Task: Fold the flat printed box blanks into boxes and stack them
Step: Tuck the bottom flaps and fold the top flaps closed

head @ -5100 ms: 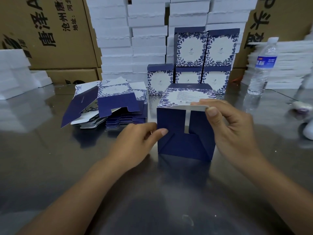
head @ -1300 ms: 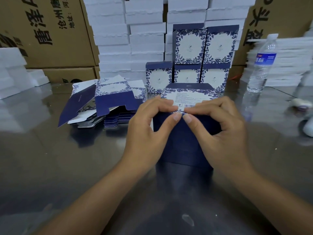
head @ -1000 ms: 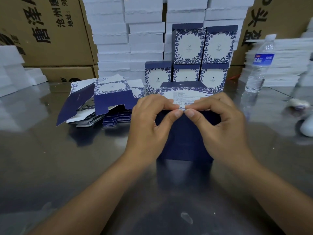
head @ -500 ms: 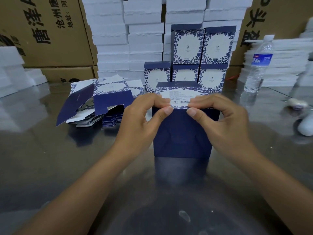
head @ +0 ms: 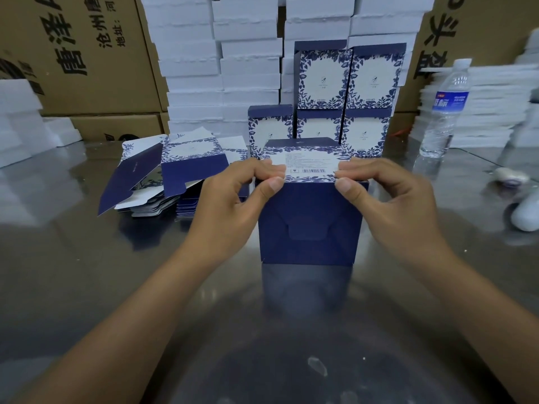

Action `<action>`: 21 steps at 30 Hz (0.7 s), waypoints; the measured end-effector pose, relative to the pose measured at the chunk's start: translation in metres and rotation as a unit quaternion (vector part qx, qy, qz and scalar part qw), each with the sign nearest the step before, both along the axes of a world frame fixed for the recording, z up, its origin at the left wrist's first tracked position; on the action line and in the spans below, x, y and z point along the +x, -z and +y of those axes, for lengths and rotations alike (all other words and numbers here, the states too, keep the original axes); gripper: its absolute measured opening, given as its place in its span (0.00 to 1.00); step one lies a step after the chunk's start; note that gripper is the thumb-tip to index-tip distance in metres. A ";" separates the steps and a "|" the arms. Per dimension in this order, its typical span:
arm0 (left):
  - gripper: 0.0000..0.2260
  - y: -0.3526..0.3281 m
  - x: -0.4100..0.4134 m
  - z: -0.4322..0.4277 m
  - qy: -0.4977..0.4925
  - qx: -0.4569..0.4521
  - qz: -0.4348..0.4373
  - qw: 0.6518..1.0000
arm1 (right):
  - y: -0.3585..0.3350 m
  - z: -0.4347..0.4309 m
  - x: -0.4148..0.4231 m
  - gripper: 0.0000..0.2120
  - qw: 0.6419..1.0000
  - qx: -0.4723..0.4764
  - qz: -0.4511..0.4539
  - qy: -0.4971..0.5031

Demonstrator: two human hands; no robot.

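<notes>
A navy box [head: 309,225] lies on its side on the table in front of me, its closed bottom with interlocked flaps facing me and its white barcode panel on top. My left hand [head: 233,199] pinches the box's upper left edge, thumb on the navy face. My right hand [head: 385,199] pinches the upper right edge the same way. A pile of flat printed blanks [head: 175,173] lies to the left. Several folded boxes [head: 347,97] stand stacked behind, blue leaf borders facing me.
White foam trays [head: 221,68] are stacked high at the back, more at the left [head: 20,118] and right. Brown cartons [head: 87,53] line the wall. A water bottle [head: 446,109] stands at right, and small white objects [head: 510,177] lie near the table's right edge.
The bottom flaps, open five seconds ago, are now closed and locked. Over the last second both hands slid apart from the middle of the upper edge to its corners.
</notes>
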State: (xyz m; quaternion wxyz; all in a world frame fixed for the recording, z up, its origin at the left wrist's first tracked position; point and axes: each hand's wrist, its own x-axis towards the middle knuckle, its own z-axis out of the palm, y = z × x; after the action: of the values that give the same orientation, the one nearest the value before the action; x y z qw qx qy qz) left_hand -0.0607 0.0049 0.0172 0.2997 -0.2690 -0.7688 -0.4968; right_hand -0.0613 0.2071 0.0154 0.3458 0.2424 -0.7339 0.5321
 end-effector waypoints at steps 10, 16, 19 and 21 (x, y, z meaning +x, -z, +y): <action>0.10 -0.004 -0.004 -0.011 0.043 0.043 -0.044 0.997 | 0.001 0.003 -0.006 0.05 0.995 -0.065 -0.052 -0.050; 0.06 -0.004 -0.002 -0.011 0.060 0.070 -0.073 0.993 | 0.005 0.002 -0.002 0.07 0.993 -0.077 -0.068 -0.052; 0.06 -0.002 -0.002 -0.011 0.065 0.064 -0.076 0.993 | 0.006 0.000 -0.002 0.07 0.992 -0.085 -0.059 -0.069; 0.05 -0.001 -0.004 -0.011 0.065 0.067 -0.068 0.993 | 0.007 -0.001 -0.003 0.06 0.992 -0.090 -0.052 -0.074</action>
State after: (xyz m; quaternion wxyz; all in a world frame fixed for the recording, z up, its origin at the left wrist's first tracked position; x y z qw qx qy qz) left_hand -0.0647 -0.0061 0.0181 0.2306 -0.2634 -0.7334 -0.5828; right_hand -0.0638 0.2064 0.0086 0.2871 0.2360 -0.6802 0.6318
